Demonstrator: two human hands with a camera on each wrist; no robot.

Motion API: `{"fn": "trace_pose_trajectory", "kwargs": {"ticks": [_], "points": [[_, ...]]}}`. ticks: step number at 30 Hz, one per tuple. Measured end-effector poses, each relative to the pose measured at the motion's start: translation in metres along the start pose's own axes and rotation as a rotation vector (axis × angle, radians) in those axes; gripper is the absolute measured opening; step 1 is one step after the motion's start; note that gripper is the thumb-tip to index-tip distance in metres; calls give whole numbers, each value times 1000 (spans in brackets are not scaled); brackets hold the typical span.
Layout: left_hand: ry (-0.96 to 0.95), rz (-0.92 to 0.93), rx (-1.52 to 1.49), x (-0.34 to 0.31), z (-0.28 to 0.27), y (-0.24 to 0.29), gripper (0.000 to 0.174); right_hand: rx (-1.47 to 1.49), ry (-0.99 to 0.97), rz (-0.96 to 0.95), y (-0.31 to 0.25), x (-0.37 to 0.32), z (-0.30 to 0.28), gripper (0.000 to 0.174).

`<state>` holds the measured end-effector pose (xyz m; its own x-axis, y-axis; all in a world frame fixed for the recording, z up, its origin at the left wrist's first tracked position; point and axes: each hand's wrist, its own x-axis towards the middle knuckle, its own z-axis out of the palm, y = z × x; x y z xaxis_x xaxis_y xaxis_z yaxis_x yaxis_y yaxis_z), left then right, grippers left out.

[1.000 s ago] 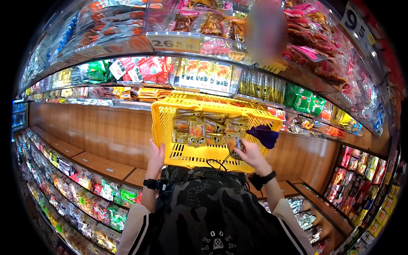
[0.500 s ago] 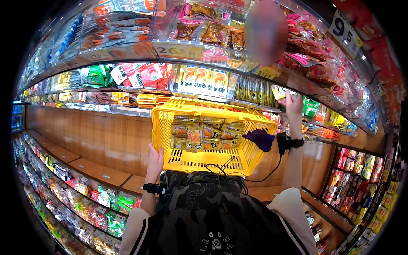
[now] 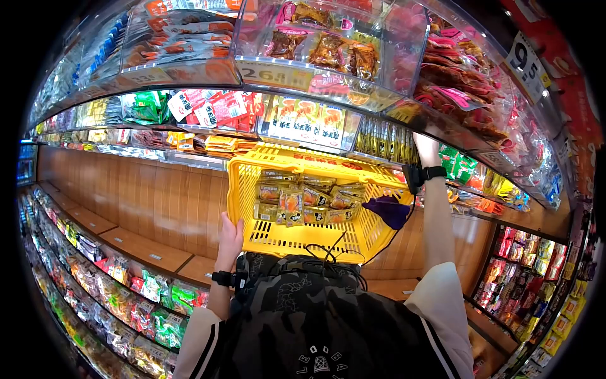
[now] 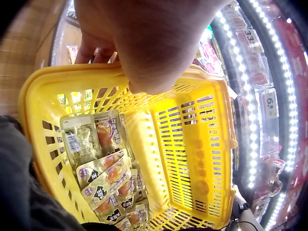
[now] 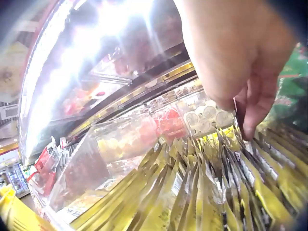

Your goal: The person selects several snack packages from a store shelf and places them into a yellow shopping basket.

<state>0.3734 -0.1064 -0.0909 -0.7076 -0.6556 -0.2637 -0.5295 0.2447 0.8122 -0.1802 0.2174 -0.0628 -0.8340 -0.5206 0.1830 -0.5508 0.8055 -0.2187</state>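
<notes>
My left hand (image 3: 230, 243) grips the left rim of a yellow shopping basket (image 3: 237, 205), fingers over the outside in the left wrist view. Several gold snack packets (image 3: 290, 205) with food pictures lie in the basket, bunched at the side by the shelf. My right hand (image 5: 245, 67) reaches into a shelf bin, partly hidden by the shelf above in the head view. Its thumb and fingers pinch the top of a gold packet (image 5: 239, 120) in a dense upright row of gold packets (image 5: 187, 192).
A purple cloth (image 3: 388, 211) hangs at the basket's right end. The upper shelf (image 3: 278, 74) juts out over the bin, with price tags along its edge. Green packets (image 3: 457, 164) stand right of the gold row. A black cable (image 3: 391, 243) runs up to the right wrist.
My right hand left the basket and moved up and right to the shelf bin, then further in under the upper shelf. The left hand keeps its grip on the basket.
</notes>
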Motion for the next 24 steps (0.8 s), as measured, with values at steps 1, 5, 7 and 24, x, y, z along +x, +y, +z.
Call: {"fn": "trace_pose_trajectory", "kwargs": {"ticks": [1,5,7,24], "points": [[-1,2,-7,0,-1,2,30,85,-82,61,-10,0,-8,43],[6,-2,-4,-1,1,-7,31,196,-233,166,12,5,8,57],[16,30,-6,-1,3,-13,31,130,-288,138,17,5,6,57],[5,-1,-8,-3,1,-6,32,-77,-174,230,81,47,66,58]]}}
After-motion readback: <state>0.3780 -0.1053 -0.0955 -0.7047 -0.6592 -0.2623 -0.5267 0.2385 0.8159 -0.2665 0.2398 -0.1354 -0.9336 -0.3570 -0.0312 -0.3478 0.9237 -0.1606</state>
